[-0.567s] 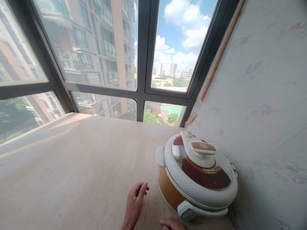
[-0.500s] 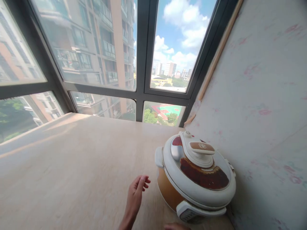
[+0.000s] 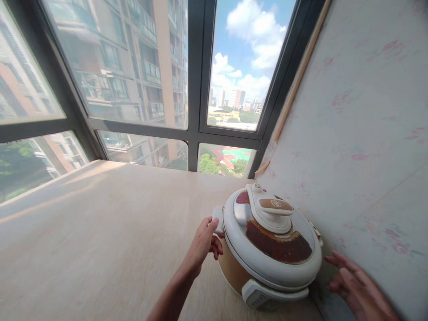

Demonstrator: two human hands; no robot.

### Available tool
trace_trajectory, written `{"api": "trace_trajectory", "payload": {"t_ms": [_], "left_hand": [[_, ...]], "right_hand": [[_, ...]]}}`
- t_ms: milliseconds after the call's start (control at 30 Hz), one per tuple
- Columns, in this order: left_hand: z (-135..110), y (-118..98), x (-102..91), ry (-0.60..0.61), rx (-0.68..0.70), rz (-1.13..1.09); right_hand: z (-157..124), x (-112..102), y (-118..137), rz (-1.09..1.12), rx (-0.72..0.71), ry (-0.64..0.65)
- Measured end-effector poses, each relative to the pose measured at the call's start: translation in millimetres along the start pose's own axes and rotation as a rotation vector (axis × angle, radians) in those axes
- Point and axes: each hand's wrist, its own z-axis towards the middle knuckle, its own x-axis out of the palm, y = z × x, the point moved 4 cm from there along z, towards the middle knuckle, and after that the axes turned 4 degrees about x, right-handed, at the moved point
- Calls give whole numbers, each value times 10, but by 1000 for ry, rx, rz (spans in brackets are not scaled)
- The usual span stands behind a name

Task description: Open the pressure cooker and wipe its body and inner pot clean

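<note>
A white and brown pressure cooker (image 3: 270,243) with its lid on sits on a pale wooden counter (image 3: 100,232), close to the right wall. My left hand (image 3: 202,243) touches the cooker's white left side handle, fingers curled against it. My right hand (image 3: 354,285) hovers by the cooker's right side near the wall, fingers spread and holding nothing.
A papered wall (image 3: 361,116) with faint pink marks rises right beside the cooker. Large dark-framed windows (image 3: 195,89) close off the far edge of the counter, with buildings and sky beyond.
My left hand moved forward from the counter to the cooker's left handle. My right hand moved from the bottom edge round to the cooker's right side.
</note>
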Motion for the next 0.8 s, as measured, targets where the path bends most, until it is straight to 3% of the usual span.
{"api": "trace_trajectory", "payload": {"t_ms": [133, 333, 500, 633, 800], "left_hand": [[69, -31, -9, -37, 8, 51], [182, -48, -59, -100, 7, 92], [205, -44, -145, -154, 19, 25], [185, -107, -374, -228, 42, -14], [59, -293, -932, -406, 69, -47]], "right_hand": [[221, 382, 128, 169, 142, 166], [490, 519, 195, 89, 229, 19], [456, 631, 258, 56, 256, 33], [310, 822, 251, 12, 235, 97], [12, 1314, 292, -79, 186, 262]]}}
